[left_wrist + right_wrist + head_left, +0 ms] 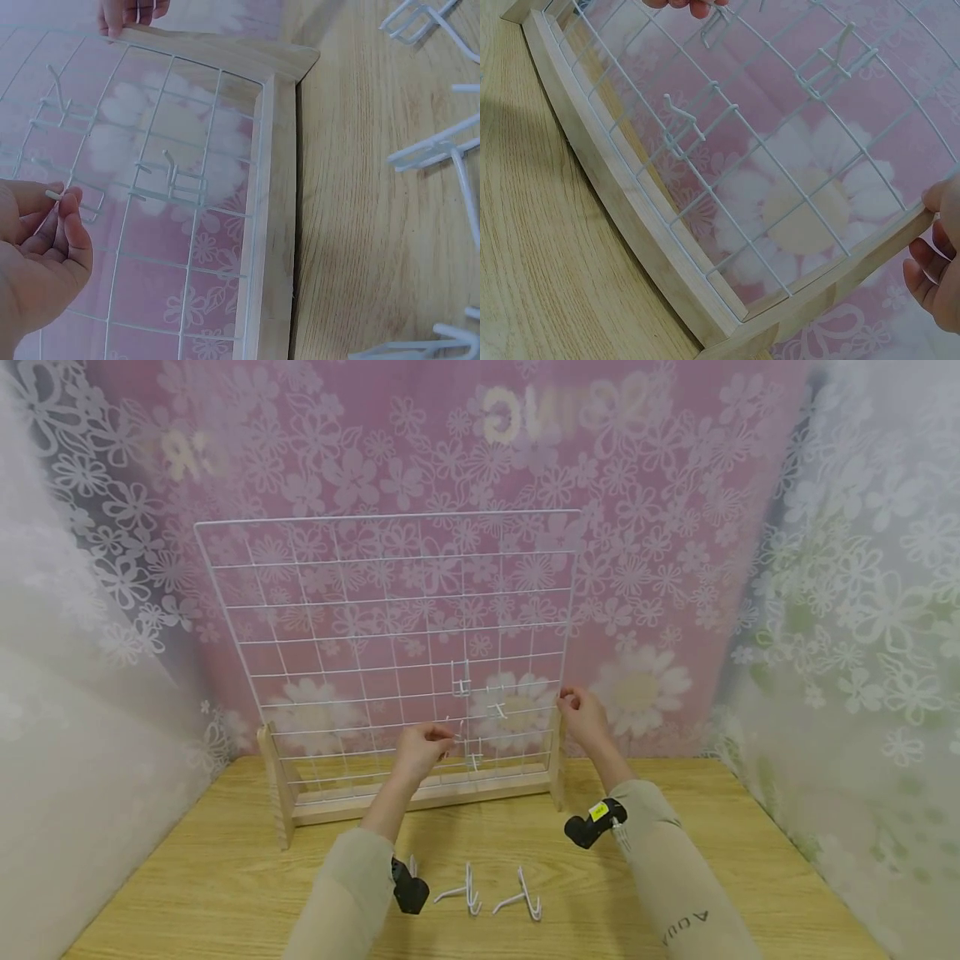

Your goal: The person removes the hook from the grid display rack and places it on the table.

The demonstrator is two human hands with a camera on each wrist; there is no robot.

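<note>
A white wire grid panel (390, 635) stands upright in a wooden base (420, 797). Between thumb and fingertips, my left hand (423, 750) pinches the prong of a white metal hook (54, 195), which lies against the grid's lower middle. Other white hooks hang close by: an upper hook (461, 687), a hook to its right (497, 706) and a low hook (473, 758). My right hand (585, 718) grips the upper end of the right wooden side post (557, 752), thumb on the near side and fingers behind, as the right wrist view shows.
On the wooden table (637, 893), in front of the stand, lie two loose hooks, a middle hook (468, 891) and a right hook (523, 896). A third hook (412, 865) is partly hidden by the left wrist camera. A flowered pink cloth (645, 593) hangs behind the grid.
</note>
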